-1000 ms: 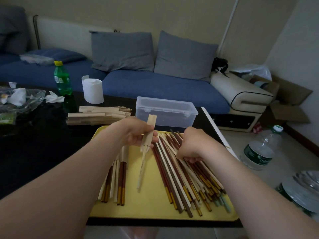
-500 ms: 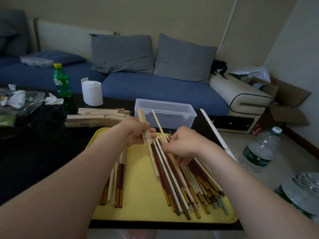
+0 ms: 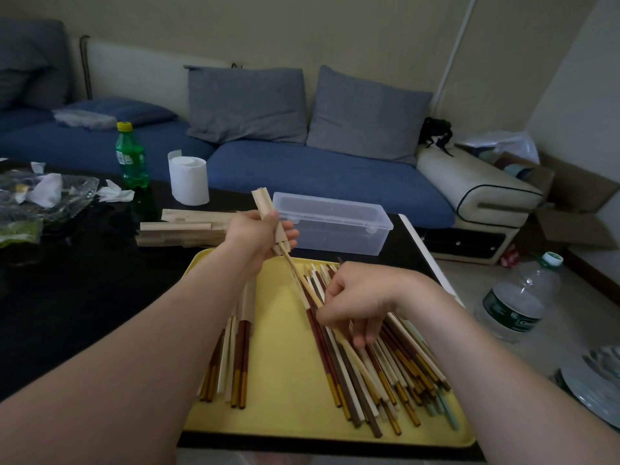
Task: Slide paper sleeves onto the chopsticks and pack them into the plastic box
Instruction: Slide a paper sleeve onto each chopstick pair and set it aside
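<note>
Sleeve [image 3: 264, 202] diagonal, mouth down-right

tray [image 3: 285, 347] middle passable | chopstick pile [image 3: 385, 374] right | plastic box [image 3: 335, 226] beyond

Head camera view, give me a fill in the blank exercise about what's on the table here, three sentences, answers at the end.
1. The left hand grips a paper sleeve with a ____ poking out of its lower end.
2. The loose chopsticks lie on a ____ tray.
3. Beside the toilet roll stands a ____ bottle.
Missing words: chopstick; yellow; green.
</note>
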The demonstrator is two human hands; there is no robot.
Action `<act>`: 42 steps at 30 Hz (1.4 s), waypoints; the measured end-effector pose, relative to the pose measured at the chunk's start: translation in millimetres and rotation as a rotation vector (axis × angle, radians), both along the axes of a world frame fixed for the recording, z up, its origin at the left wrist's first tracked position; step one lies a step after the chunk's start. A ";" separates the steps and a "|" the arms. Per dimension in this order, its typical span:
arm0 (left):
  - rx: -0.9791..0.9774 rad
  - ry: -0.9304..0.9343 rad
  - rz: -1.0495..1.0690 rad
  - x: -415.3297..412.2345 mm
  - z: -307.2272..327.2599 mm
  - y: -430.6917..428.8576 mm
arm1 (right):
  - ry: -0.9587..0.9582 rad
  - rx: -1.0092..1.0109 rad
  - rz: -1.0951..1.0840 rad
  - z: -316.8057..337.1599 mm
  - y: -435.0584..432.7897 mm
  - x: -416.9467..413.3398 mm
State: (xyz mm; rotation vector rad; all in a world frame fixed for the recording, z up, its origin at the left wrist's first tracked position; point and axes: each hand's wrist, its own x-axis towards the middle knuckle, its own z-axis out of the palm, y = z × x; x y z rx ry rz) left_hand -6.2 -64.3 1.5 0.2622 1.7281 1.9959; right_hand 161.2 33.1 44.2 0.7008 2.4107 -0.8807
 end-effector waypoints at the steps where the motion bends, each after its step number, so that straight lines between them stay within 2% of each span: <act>1: 0.005 -0.001 0.001 0.1 0.2 -0.1 | 0.005 0.004 -0.003 -0.6 0.3 -1.1; 14: 0.058 0.008 0.059 -2.4 0.0 -1.7 | 0.020 0.000 -0.022 -1.5 -1.1 -8.2; 21: 0.044 0.014 -0.061 0.7 1.0 -1.6 | 0.069 -0.023 -0.020 -1.4 -1.5 -8.3; 25: 0.019 -0.021 -0.168 1.9 2.0 -0.8 | 0.238 -0.046 -0.119 -5.4 -0.8 -9.1; 30: 0.028 -0.049 -0.239 5.2 3.0 -1.6 | 0.462 -0.200 -0.299 -12.3 -1.6 -10.1; 32: 0.034 -0.053 -0.226 4.3 2.7 -1.5 | 0.461 -0.239 -0.350 -12.7 -0.9 -9.8; 36: 0.033 -0.044 -0.164 -0.1 1.0 -2.0 | 0.344 -0.230 -0.312 -7.0 -3.6 -5.2; 42: 0.007 -0.077 -0.198 0.0 1.4 -3.9 | 0.454 -0.307 -0.442 -12.6 -9.3 -11.3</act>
